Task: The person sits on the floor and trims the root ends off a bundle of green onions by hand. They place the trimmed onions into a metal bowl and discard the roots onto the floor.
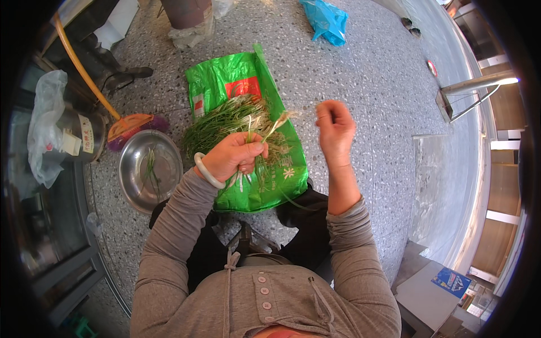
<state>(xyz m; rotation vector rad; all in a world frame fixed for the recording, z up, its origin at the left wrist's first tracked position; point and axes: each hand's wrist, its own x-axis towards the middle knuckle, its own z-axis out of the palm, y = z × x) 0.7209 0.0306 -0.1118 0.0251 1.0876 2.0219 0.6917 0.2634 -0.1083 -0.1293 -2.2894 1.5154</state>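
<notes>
My left hand [234,154], with a pale bangle [209,171] at its wrist, grips a few thin green stalks [274,129] with whitish root ends, probably chives or wild garlic. The dry, frayed tip of one stalk points right. My right hand [337,133] is raised to the right of it, apart from the stalks, slightly blurred. Its fingers are curled in, and nothing shows between them. Below the hands, a heap of the same greens [224,120] lies on a flattened green woven plastic sack [219,69]. A steel basin [129,179] at left holds some green stalks [151,164].
A yellow-handled broom [127,126] stands behind the basin, near a metal bucket [76,135] with a clear plastic bag [46,122]. A blue plastic bag [327,21] lies on the speckled floor [338,72] ahead. At far left is a glazed door [55,203].
</notes>
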